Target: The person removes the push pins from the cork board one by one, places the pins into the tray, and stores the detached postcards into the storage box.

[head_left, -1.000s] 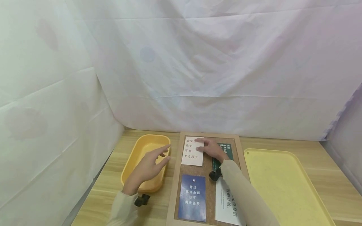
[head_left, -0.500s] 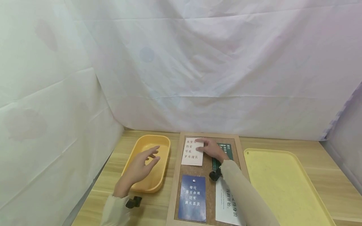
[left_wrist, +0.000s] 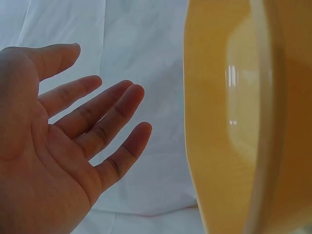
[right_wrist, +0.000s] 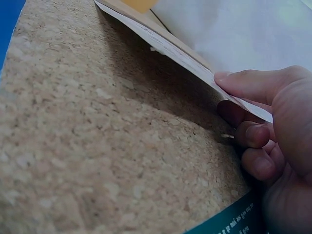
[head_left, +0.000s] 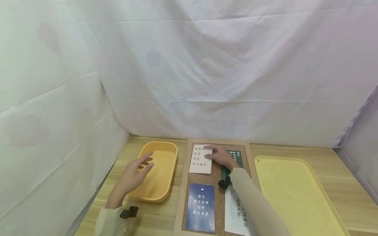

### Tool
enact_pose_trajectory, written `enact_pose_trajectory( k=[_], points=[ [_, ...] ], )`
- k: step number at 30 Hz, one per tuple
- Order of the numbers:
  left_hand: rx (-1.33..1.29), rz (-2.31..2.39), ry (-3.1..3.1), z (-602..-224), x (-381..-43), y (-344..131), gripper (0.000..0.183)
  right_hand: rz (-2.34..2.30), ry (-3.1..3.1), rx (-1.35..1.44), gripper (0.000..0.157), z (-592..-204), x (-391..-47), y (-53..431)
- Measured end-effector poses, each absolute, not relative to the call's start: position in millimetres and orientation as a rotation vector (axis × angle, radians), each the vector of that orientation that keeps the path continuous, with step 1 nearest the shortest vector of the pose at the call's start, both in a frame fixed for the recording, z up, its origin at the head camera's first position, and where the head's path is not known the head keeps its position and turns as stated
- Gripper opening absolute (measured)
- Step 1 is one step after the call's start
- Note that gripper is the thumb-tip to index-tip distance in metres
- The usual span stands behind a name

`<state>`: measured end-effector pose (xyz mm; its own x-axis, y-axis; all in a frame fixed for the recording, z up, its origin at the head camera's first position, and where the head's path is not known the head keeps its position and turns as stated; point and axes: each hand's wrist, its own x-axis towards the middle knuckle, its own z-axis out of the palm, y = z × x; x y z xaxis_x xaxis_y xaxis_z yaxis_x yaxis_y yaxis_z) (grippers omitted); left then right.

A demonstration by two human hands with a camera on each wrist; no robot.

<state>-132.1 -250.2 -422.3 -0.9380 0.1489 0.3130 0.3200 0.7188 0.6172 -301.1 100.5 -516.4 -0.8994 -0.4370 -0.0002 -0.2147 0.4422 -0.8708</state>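
My right hand (head_left: 220, 155) pinches the right side of a white card (head_left: 198, 167) with dark lettering at the top left of a wood-framed cork board (head_left: 219, 205). In the right wrist view the thumb lies on the card's upper face and curled fingers are beneath it. Part of the card stands raised, throwing a shadow on the cork. My left hand (head_left: 132, 175) holds nothing and hovers over the left side of an orange-yellow plastic basin (head_left: 176, 154). Its fingers spread loosely in the left wrist view, apart from the basin wall.
On the board also lie a blue card (head_left: 200, 209) with a pushpin (head_left: 202, 189), a green card (head_left: 238, 158) and a larger white card (head_left: 233, 213), partly behind the right sleeve. A flat yellow tray (head_left: 295, 193) is at the right. White cloth (head_left: 189, 118) hangs behind the wooden table.
My left hand has drawn back leftward and toward me, from over the basin's middle to its left side. The right hand and white card have stayed nearly still.
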Motion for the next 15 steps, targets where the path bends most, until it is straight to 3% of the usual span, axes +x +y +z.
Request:
enact_pose_trajectory(
  k=[15],
  points=[
    [-0.247,-1.008,-2.674,-431.7,-128.5,-281.8,0.041,-1.463,2.443,-0.556,0.041,-515.9,-299.6,97.0]
  ],
)
